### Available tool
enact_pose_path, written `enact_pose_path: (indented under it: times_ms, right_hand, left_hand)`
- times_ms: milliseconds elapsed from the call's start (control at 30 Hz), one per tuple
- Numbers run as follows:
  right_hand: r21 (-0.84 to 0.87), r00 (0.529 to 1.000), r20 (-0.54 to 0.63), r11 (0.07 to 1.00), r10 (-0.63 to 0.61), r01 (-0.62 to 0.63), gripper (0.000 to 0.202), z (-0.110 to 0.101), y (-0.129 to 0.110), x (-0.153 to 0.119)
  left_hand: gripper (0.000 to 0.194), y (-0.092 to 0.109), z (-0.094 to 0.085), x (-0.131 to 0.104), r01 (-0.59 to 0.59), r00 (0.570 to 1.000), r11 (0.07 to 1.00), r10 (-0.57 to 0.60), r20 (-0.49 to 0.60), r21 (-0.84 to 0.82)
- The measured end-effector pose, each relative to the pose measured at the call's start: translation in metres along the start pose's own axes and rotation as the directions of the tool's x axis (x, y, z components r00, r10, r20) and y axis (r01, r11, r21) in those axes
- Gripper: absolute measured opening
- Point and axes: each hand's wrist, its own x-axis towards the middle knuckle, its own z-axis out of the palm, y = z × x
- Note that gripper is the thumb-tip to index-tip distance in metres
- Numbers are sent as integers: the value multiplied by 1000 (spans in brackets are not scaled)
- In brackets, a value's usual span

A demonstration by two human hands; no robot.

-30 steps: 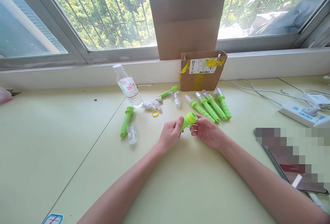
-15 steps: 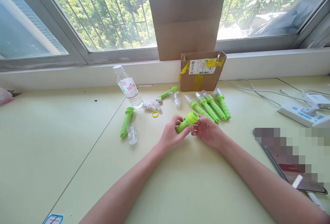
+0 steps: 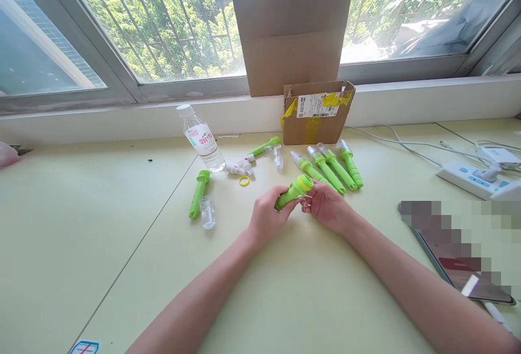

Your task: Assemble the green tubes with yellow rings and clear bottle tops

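Near the middle of the table, my left hand [image 3: 269, 212] is wrapped round a green tube [image 3: 290, 195] with a yellow ring at its open upper end. My right hand [image 3: 326, 206] touches that ringed end with bent fingers. Beyond my hands lie a yellow ring [image 3: 244, 181], white-capped clear pieces [image 3: 246, 166], a clear cap [image 3: 278, 157] and a green stick [image 3: 264, 146]. Several green tubes with clear tops [image 3: 329, 169] rest behind my right hand. Further left, another green tube [image 3: 199, 195] lies beside a clear cup [image 3: 208, 213].
A water bottle [image 3: 204, 141] stands at the back left of the table. Against the wall is a cardboard box [image 3: 313, 120]. On the right are a power strip [image 3: 472, 179] with cables and a phone [image 3: 459, 261].
The view has shifted slightly. My left hand and the green tube have moved and tilted a little, while my right hand stays at the ringed end.
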Motion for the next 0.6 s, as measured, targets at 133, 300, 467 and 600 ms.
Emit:
enact_pose_path:
  times_ms: [133, 300, 467, 600]
  right_hand:
    - [11, 1000, -29, 1000, 10, -10, 11, -2, 1, 1]
    - [16, 996, -89, 1000, 11, -10, 13, -3, 2, 1]
    - [10, 993, -117, 1000, 8, -7, 10, -1, 1, 1]
    - [2, 992, -127, 1000, -3, 4, 11, -1, 2, 1]
  left_hand:
    - [21, 1, 0, -2, 0, 1000, 995, -3, 31, 97]
    - [20, 1, -1, 0, 25, 994, 994, -36, 104, 106]
    - [20, -3, -3, 3, 58, 983, 998, -58, 177, 6]
    - [22, -4, -4, 5, 96, 976, 994, -85, 198, -47]
